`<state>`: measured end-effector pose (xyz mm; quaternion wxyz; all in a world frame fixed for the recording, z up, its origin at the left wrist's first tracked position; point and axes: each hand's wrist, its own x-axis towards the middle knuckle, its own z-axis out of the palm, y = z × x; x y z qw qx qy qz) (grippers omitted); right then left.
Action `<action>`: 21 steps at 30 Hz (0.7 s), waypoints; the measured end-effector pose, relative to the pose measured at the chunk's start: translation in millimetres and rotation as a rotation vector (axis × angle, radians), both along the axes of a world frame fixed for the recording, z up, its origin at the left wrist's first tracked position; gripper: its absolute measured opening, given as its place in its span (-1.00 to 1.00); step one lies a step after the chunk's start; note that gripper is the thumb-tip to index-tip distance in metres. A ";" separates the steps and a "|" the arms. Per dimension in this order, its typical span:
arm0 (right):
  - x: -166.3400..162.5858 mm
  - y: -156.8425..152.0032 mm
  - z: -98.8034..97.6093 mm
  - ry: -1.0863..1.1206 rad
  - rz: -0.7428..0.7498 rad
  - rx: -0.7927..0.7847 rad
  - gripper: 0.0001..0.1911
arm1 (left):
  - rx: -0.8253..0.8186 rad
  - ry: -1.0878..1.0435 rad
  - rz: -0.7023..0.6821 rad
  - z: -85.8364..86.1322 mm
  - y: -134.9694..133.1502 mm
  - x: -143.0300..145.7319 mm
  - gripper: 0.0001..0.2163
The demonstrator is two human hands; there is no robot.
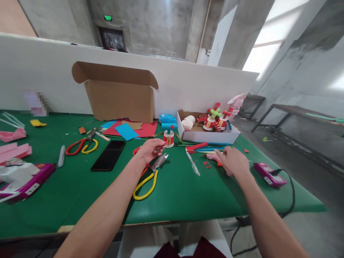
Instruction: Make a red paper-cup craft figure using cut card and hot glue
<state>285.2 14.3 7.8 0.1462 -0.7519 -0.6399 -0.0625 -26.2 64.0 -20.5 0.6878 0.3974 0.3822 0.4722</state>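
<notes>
My left hand point(151, 150) is closed in a pinch, with a small red piece at its fingertips that looks like paper. Just beyond it stands a small red-and-white paper cup figure point(169, 138) with coiled, spring-like arms and a blue top. Below that hand lie scissors point(146, 191) with one yellow and one red handle, partly hidden by the wrist. On the right, my right hand point(238, 161) is closed around a pink glue gun point(213, 157) with an orange trigger, its handle mostly covered by the fingers. A red paper scrap point(206, 164) lies near its nozzle.
A white box point(212, 137) holds several finished cup figures and plain cups. Coloured paper point(127, 132), an open brown carton point(120, 100), a black phone point(108, 156), other scissors point(82, 145), and a pen point(192, 163) surround the hands. A purple power strip point(269, 175) trails a black cable.
</notes>
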 end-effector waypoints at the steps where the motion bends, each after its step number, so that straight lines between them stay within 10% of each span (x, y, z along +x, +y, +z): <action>1: -15.1 3.7 6.1 0.017 0.098 0.081 -0.69 | -0.001 0.019 0.022 0.2 0.0 1.0 -0.83; 5: -94.5 26.0 13.2 0.223 0.463 0.451 -0.83 | 0.053 0.109 0.180 0.6 0.2 3.7 -0.82; 10: -163.4 47.7 -14.5 0.406 0.551 0.617 -0.84 | 0.136 0.089 0.353 -0.2 2.8 1.6 -0.81; 21: -155.2 40.4 -30.1 0.110 0.712 0.535 -0.86 | 0.067 0.109 0.278 -0.1 -0.9 8.5 -0.88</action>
